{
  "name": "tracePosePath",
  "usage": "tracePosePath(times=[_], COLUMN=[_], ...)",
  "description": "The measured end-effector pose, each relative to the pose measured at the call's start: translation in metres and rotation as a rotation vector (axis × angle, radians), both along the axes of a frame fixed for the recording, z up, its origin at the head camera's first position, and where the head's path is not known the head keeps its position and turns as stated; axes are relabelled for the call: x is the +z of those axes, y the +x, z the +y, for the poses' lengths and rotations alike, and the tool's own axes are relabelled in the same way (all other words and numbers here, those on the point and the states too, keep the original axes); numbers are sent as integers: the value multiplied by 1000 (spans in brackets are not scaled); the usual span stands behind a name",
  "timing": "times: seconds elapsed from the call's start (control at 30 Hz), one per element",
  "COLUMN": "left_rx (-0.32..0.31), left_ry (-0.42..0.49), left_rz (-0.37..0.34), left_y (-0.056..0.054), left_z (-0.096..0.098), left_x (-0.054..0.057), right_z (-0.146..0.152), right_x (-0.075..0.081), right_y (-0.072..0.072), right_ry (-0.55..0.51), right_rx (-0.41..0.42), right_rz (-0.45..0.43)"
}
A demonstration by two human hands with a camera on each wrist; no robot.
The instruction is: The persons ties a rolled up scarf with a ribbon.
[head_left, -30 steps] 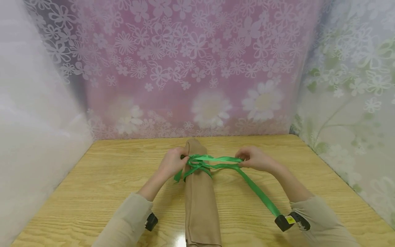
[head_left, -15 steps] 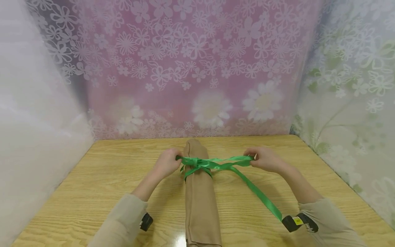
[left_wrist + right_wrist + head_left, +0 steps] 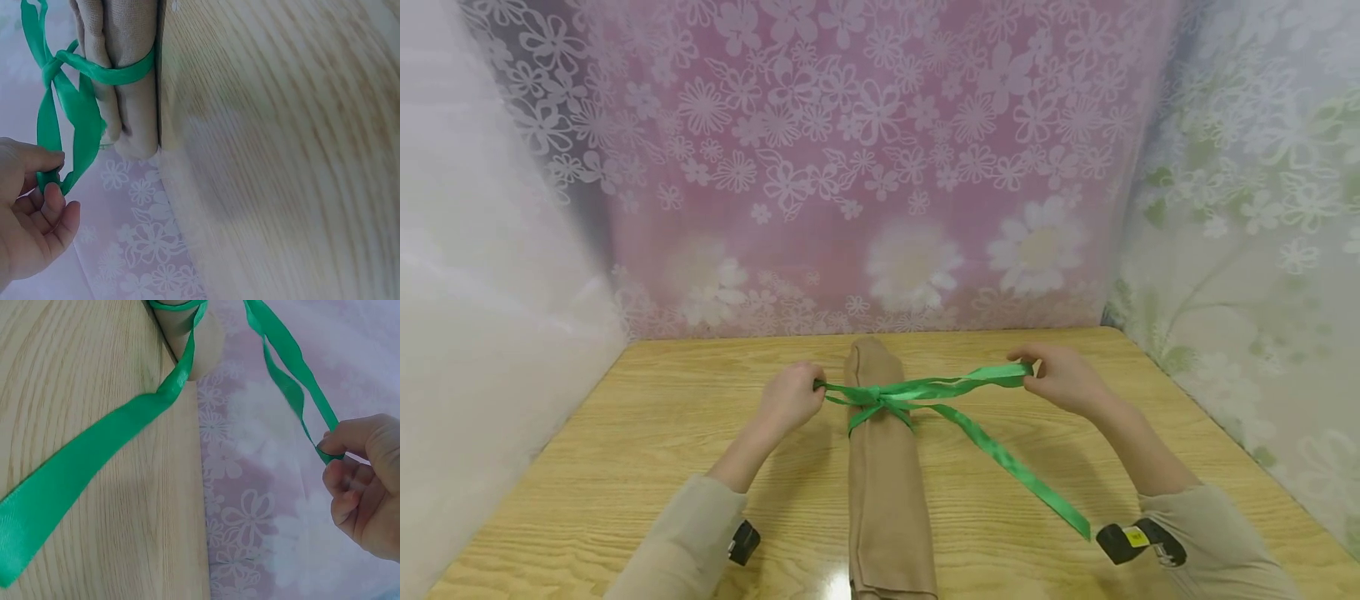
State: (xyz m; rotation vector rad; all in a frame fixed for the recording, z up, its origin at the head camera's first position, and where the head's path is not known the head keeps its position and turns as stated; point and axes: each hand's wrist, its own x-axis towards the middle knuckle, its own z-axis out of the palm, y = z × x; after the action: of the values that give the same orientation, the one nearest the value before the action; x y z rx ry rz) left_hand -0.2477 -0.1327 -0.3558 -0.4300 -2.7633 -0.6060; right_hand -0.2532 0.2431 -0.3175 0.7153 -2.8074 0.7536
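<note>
A long roll of tan cloth (image 3: 891, 492) lies on the table, running away from me. Round its far part goes a green ribbon (image 3: 917, 389), knotted on top. At the left, my left hand (image 3: 792, 397) pinches a ribbon loop between thumb and fingertips; the left wrist view shows this hand (image 3: 34, 209) and the loop close up. My right hand (image 3: 1063, 379) pinches a longer loop out to the right, drawn off the table. In the right wrist view that hand (image 3: 369, 478) has thumb and forefinger on the loop's end. One loose ribbon tail (image 3: 1015, 467) slants toward my right wrist.
The wood-grain table (image 3: 647, 450) reaches to a pink flowered sheet (image 3: 880, 167) at the back. A pale sheet (image 3: 490, 292) stands on the left and a leafy flowered one (image 3: 1262, 275) on the right. Both wrists carry black camera mounts.
My hands have moved apart, the left one leftward and the right one rightward. The ribbon loops are drawn out longer and the knot on the roll looks smaller and tighter.
</note>
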Motion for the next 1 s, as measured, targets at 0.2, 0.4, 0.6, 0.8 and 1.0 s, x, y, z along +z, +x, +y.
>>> tracePosePath(times=[0.2,0.4,0.6,0.8,1.0], left_rx=[10,9,8,35,49], left_ry=[-40,-29,-35,-104,-137], left_rz=[27,23,42,95,157], left_y=[1,0,0,-1,-1], left_z=[-3,-4,-7,-13,-21], left_x=[0,0,0,-1,-4], right_z=[3,4,6,14,24], right_x=[0,1,-1,-6,-8], right_y=[-1,0,0,-3,-4], right_ry=[20,85,138,166,165], right_rx=[-12,-17,-38,-51,-38], right_rz=[53,135,175,192,177])
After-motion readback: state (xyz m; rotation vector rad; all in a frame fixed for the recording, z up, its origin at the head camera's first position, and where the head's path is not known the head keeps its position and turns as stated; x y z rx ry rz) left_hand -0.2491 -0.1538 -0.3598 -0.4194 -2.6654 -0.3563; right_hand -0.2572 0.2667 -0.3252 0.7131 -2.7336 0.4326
